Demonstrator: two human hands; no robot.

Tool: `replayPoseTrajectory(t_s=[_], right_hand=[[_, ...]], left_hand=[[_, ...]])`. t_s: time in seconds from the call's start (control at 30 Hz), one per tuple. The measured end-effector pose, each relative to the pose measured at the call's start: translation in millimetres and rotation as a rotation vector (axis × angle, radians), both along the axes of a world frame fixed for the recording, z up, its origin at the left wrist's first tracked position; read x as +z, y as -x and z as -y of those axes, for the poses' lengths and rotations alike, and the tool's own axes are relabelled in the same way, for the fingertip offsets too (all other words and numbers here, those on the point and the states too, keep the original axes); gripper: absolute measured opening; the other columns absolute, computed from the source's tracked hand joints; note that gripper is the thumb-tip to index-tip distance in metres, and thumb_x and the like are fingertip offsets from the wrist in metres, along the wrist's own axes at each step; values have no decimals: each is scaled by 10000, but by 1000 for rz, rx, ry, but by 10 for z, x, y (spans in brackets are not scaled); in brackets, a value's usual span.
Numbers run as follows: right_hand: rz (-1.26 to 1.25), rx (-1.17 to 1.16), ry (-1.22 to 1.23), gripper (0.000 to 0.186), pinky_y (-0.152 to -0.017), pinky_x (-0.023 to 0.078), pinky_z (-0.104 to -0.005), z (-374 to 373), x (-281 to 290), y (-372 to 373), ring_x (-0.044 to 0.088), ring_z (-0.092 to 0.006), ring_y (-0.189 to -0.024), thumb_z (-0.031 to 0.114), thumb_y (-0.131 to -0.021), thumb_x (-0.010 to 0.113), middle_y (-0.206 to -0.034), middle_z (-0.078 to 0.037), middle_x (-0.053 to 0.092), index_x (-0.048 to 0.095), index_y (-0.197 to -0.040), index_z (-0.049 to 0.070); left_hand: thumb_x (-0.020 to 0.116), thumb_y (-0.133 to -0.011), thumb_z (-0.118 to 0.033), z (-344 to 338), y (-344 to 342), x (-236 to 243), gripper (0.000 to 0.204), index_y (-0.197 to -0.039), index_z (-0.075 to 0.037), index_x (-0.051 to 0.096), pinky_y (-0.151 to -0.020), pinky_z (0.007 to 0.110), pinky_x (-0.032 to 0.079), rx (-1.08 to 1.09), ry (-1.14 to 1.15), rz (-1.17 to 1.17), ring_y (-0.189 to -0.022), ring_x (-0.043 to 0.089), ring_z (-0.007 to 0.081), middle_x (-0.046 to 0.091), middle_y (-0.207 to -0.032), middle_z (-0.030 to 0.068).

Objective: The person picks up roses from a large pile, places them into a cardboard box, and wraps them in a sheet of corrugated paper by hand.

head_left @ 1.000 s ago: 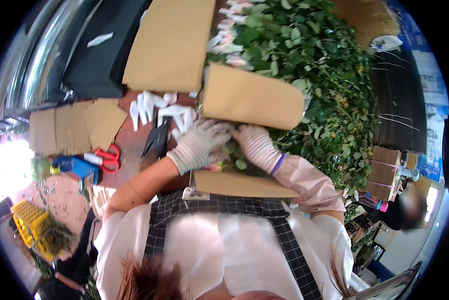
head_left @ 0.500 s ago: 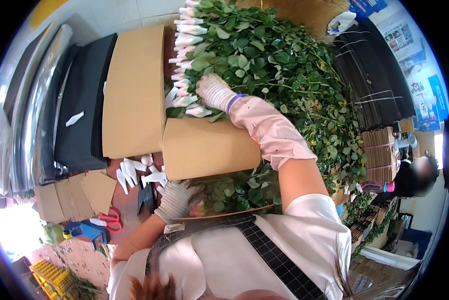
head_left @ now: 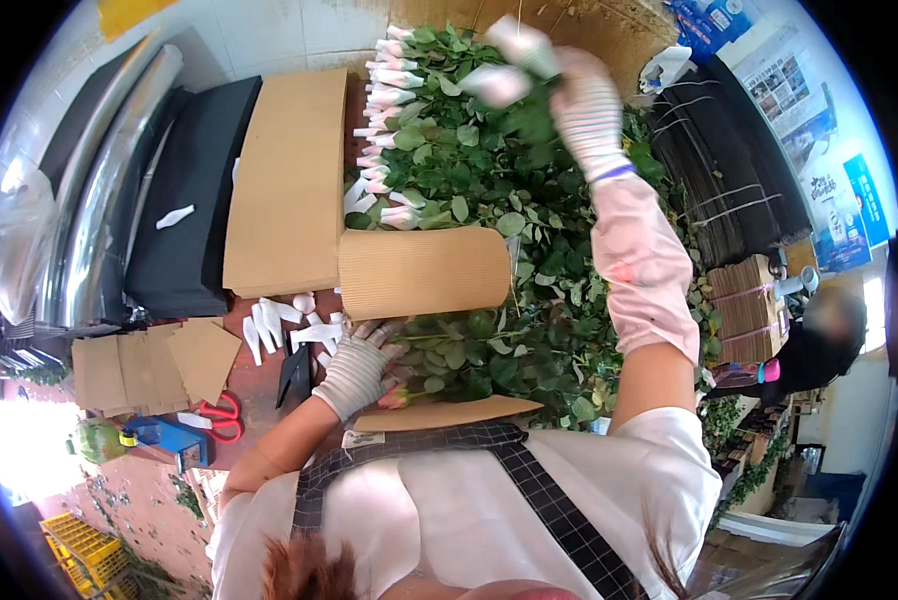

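My right hand [head_left: 587, 110], in a striped glove, is raised at the far side and closed on roses. Two of their heads in white net sleeves [head_left: 497, 87] show, smeared by motion. My left hand [head_left: 357, 375], gloved alike, lies with fingers outstretched at the near edge of a corrugated cardboard sheet [head_left: 424, 270], beside leafy rose stems [head_left: 469, 350]. A pinkish rose head [head_left: 394, 397] peeks out by its fingers. Beyond the sheet spreads a large heap of roses [head_left: 509, 190], its net-sleeved heads lined up on the left.
Left of the sheet stand stacks of brown cardboard [head_left: 287, 190] and black sheets [head_left: 194, 200]. Loose white net sleeves [head_left: 264, 325], red-handled scissors [head_left: 224, 418] and a blue tape dispenser [head_left: 169, 440] lie nearer. Tied black sheets [head_left: 719, 170] are at right, with a person [head_left: 819, 345] beyond.
My right hand has risen from the heap's left edge, moving away and right with roses in it. My left hand has stayed near the cardboard's near edge.
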State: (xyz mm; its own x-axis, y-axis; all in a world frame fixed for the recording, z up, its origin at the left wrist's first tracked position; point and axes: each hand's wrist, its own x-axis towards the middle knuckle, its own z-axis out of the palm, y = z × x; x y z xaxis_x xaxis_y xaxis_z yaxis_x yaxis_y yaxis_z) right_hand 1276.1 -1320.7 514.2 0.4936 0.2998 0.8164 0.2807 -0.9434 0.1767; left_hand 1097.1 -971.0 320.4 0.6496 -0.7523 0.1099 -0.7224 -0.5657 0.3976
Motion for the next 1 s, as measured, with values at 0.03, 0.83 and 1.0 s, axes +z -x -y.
replayPoseTrajectory(t_s=[0.03,0.83,1.0], right_hand=[[-342,-252,103,393,-860,472,-382,-197,-93,-43,585,-302,-941,-25,-694,565,-1072,-126,587,582,-1069,94],[-453,299,187,351,-538,477,-347,-1309,-123,1743,591,-214,-655,264,-742,627,-801,-43,589,573,-1065,137],[-735,-2,266,345,-560,489,-349,-1368,58,1900,601,-235,-684,170,-726,631,-806,-47,606,569,-1065,155]], left_hand=[[662,-725,-360,-7,-1,2,384,-1034,-133,631,-1029,484,260,0,-19,-9,-1210,370,345,473,-1262,125],[223,-887,-631,589,-355,1300,784,-1197,35,497,-1024,391,330,-178,1642,-633,-1182,460,299,504,-1240,207],[139,-936,-562,261,-401,1389,782,-948,72,596,-877,372,461,90,1615,-539,-920,588,249,623,-966,175]])
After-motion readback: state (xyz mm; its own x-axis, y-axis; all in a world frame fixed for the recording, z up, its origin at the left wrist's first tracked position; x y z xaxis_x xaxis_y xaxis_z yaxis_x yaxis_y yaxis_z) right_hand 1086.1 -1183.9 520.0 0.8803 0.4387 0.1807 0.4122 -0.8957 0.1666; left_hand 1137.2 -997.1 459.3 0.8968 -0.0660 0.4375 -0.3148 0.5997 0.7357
